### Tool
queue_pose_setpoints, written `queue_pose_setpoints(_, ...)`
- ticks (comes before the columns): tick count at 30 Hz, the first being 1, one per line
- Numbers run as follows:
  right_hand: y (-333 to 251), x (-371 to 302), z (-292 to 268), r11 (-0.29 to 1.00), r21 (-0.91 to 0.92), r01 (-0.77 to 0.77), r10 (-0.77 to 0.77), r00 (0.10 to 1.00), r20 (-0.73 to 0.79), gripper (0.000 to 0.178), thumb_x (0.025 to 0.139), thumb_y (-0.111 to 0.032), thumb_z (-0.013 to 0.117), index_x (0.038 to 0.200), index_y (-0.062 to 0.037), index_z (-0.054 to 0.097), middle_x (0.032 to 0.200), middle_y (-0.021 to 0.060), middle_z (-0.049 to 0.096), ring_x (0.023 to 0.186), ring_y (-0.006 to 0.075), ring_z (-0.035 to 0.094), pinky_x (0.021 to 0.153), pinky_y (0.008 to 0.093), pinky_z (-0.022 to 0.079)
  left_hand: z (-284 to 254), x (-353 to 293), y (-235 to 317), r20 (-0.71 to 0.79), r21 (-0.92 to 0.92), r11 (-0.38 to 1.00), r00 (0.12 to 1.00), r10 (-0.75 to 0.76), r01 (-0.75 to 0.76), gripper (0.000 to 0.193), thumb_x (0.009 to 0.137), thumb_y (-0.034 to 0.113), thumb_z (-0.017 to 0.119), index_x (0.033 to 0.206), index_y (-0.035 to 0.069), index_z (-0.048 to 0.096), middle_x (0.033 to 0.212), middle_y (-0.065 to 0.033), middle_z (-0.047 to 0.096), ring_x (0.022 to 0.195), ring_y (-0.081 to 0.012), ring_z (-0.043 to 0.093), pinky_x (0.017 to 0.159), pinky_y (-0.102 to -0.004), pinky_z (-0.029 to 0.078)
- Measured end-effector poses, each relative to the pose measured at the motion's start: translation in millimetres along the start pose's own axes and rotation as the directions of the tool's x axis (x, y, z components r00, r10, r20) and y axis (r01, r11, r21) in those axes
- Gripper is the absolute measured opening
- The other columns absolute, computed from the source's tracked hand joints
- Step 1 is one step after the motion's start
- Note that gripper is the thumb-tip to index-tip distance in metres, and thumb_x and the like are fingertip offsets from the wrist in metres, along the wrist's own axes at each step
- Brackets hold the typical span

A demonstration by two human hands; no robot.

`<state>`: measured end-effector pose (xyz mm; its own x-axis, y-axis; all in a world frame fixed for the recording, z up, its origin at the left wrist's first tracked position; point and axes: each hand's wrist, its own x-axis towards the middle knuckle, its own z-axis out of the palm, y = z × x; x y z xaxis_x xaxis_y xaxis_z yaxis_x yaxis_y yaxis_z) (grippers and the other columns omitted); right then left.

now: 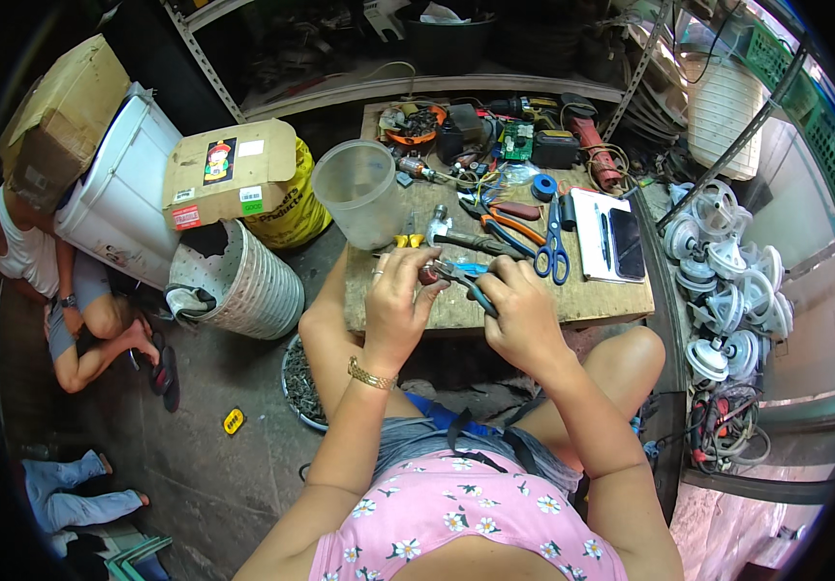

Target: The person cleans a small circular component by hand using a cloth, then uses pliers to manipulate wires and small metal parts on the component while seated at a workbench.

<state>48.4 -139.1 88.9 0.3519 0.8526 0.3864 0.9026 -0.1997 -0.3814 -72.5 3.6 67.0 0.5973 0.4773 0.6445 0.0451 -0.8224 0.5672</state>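
Over the near edge of a low wooden table (417, 315), my left hand (398, 295) pinches a small dark-red piece (427, 275) whose kind I cannot make out. My right hand (522, 310) is closed on pliers (483, 298) with grey-blue handles. Their jaws reach left to the piece in my left fingers; whether they grip it is too small to tell. Just beyond my hands lie a hammer (471, 240), a yellow-handled tool (409, 239), blue-handled scissors (553, 254) and orange-handled pliers (519, 230).
A cloudy plastic tub (357, 194) stands at the table's left, a phone (628, 244) on a white pad at its right. A red power tool (594, 155) lies at the back. White reels (723, 257) hang at right. A bucket (253, 290) and another person (35, 261) are at left.
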Motion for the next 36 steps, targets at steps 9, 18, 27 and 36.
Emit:
queue_pose_setpoints(9,35.8,-22.5,27.1,0.998,-0.042,-0.041,0.046,0.991,0.129,0.024,0.072,-0.002,0.060,0.096,-0.0035,0.065,0.106,0.0149,0.056,0.091,0.0354,0.052,0.078,0.0464,0.045,-2.8,-4.6,-31.9,-0.043,-0.561,0.798,0.955,-0.294,0.221,0.041,0.093,0.031,0.064,0.119,-0.001,0.058,0.103,-0.0029,0.055,0.086,-0.0105,0.053,0.075,-0.0234,0.044)
queue_pose_setpoints(18,41.1,4.4,55.0,0.986,0.155,-0.068,0.100,0.973,-0.207,0.030,0.076,-0.027,0.076,0.098,-0.0070,0.069,0.109,0.0129,0.058,0.101,0.0326,0.052,0.086,0.0441,0.042,-0.6,2.6,-6.5,-0.028,-0.280,0.951,0.989,-0.143,0.130,0.037,0.082,0.016,0.074,0.115,0.001,0.064,0.098,-0.0047,0.050,0.086,-0.0145,0.053,0.079,-0.0275,0.046)
queue_pose_setpoints(27,-10.4,45.6,24.4,0.895,0.425,0.134,-0.002,0.955,-0.298,0.012,0.077,-0.011,0.072,0.079,-0.0032,0.063,0.085,0.0091,0.061,0.076,0.0297,0.053,0.067,0.0399,0.041,2.0,3.7,-4.4,-0.065,-0.019,0.999,0.997,0.027,-0.028,0.041,0.071,0.001,0.072,0.112,0.003,0.065,0.097,-0.0092,0.053,0.088,-0.0230,0.055,0.076,-0.0335,0.047)
queue_pose_setpoints(36,20.6,16.7,-0.1,0.981,0.188,0.058,-0.013,0.972,-0.233,0.034,0.073,-0.010,0.075,0.103,-0.0067,0.058,0.108,0.0121,0.059,0.098,0.0328,0.054,0.085,0.0447,0.044,-8.2,6.5,-10.4,0.014,-0.516,0.814,0.952,-0.305,0.268,0.035,0.093,0.027,0.063,0.116,0.002,0.060,0.094,-0.0025,0.049,0.090,-0.0111,0.048,0.082,-0.0254,0.041)
